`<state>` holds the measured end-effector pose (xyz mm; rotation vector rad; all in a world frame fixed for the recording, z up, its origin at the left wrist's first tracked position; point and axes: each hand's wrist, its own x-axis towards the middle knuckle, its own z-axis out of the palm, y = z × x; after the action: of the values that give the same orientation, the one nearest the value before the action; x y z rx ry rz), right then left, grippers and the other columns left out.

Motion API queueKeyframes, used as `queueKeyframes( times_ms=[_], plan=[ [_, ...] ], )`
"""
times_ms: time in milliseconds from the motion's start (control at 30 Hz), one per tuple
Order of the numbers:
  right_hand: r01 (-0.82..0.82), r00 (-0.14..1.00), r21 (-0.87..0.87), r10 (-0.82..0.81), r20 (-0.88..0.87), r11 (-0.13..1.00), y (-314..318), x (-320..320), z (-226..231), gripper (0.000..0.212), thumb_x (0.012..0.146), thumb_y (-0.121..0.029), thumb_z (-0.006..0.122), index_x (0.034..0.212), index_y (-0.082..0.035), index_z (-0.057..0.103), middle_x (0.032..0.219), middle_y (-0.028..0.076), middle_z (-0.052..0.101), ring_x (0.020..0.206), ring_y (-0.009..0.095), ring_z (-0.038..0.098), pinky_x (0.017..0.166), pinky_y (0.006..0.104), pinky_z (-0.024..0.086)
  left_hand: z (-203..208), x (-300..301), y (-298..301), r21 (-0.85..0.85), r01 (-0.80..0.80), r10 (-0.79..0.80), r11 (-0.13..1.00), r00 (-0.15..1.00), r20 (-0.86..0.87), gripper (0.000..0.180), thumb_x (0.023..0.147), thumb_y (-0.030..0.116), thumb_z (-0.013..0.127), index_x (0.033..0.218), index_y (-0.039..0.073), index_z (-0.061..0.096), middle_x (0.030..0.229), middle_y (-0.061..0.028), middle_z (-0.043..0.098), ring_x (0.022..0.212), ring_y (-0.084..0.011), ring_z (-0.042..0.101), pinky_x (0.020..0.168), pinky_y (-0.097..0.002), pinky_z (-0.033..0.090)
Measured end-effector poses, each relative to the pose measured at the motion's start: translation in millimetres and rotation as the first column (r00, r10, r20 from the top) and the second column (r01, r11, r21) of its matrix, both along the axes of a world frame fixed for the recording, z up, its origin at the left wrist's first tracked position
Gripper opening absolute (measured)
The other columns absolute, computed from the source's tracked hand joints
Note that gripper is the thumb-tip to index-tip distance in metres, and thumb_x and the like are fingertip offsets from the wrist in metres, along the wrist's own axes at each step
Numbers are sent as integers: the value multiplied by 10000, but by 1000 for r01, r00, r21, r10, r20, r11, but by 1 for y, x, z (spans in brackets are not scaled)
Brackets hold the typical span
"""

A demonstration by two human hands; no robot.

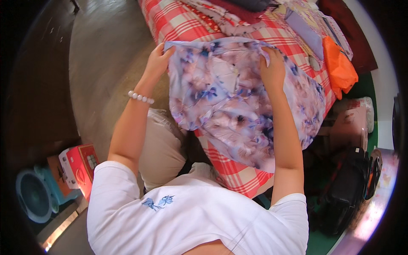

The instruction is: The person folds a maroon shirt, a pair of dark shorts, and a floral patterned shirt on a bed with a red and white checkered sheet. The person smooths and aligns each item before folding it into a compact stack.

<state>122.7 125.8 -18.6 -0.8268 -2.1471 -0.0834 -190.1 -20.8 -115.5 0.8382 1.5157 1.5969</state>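
A lavender cloth (pixel 242 106) with a blurred purple, blue and pinkish flower print is spread between my hands; whether it is a garment I cannot tell. My left hand (pixel 160 59) pinches its far left corner beyond the bed's edge, thumb turned inward. Farther right, my right hand (pixel 273 70) grips the far edge, and a bit of the fabric shows by the thumb. The cloth's right and near parts lie over a bed (pixel 242 180) with a red and white checked cover. Its left side hangs past that edge.
Folded clothes (pixel 238 12) are piled at the bed's far end. An orange plastic bag (pixel 340 68) lies at the right edge, near a lavender folded piece (pixel 304 34). A black bag (pixel 346 187) stands lower right. Red box (pixel 83 165) and blue basin (pixel 34 195) sit lower left.
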Motion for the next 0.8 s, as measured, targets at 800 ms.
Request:
queueKeyframes(
  times_ms=[800],
  plan=[
    [-73, 216, 146, -127, 968, 987, -260, -172, -82, 204, 779, -98, 592, 940, -33, 697, 900, 126, 542, 603, 234, 581, 408, 346, 360, 38, -11, 6, -117, 140, -138, 983, 990, 27, 185, 913, 197, 610, 988, 29, 605, 756, -24, 600, 594, -111, 561, 493, -250, 465]
  ],
)
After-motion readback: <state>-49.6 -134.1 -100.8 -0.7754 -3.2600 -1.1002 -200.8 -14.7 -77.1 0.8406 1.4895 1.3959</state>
